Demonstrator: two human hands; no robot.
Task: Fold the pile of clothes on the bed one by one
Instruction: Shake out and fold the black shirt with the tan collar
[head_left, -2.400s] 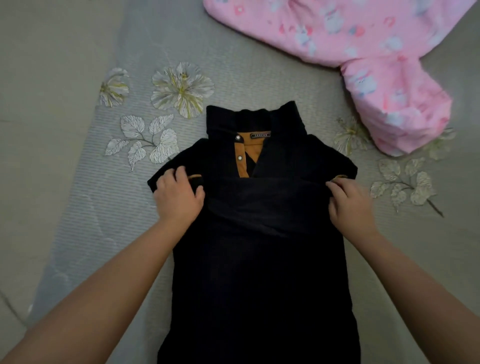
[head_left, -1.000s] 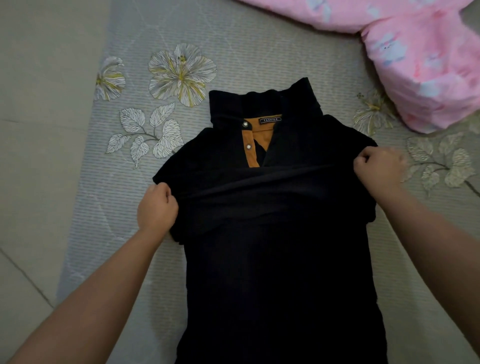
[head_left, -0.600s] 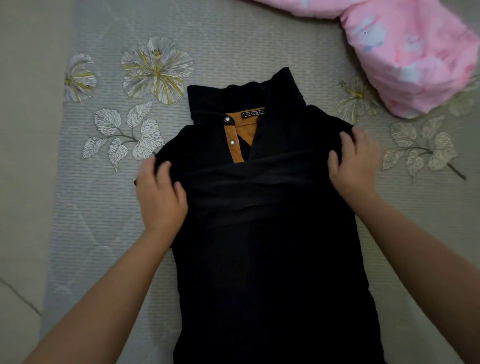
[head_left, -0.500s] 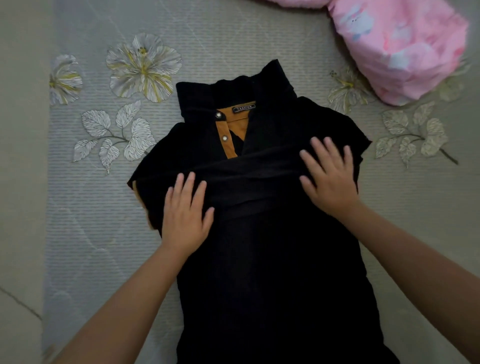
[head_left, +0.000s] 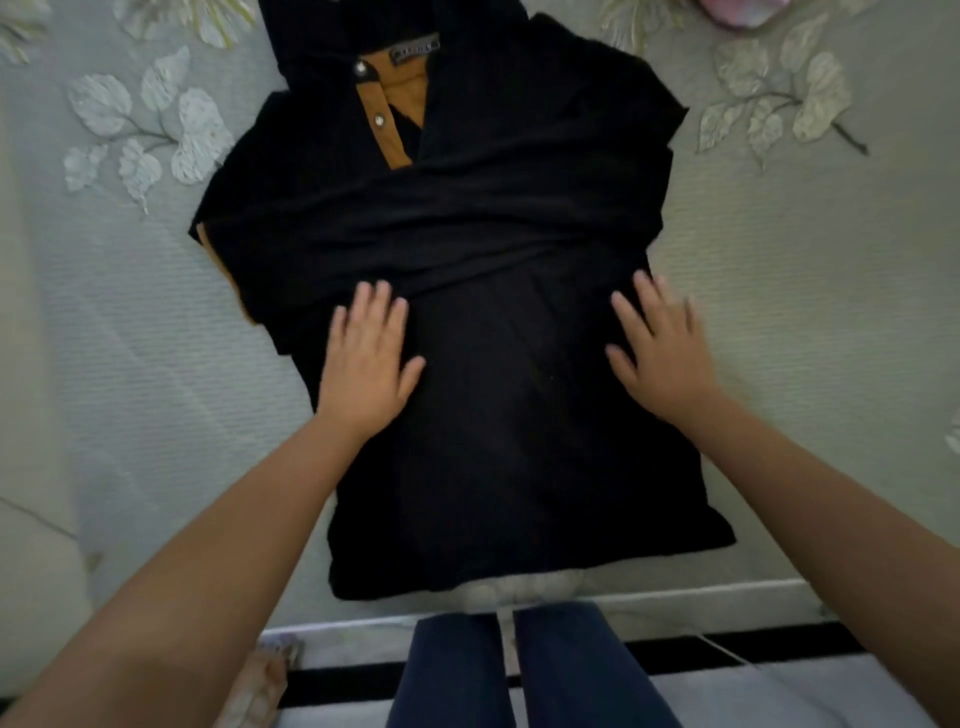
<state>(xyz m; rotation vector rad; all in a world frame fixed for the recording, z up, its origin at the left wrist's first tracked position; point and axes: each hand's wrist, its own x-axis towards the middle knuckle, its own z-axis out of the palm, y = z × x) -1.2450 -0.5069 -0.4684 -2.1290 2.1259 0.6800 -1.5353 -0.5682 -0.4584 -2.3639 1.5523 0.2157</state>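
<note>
Under both hands: black shirt, prob. flat.

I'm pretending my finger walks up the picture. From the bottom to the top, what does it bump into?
Blue trouser legs → bed edge → black shirt's hem → folded sleeves → orange button strip → label.

A grey mattress embroidered with pale leaves fills the view; light floor with a black stripe lies below its near edge.
</note>
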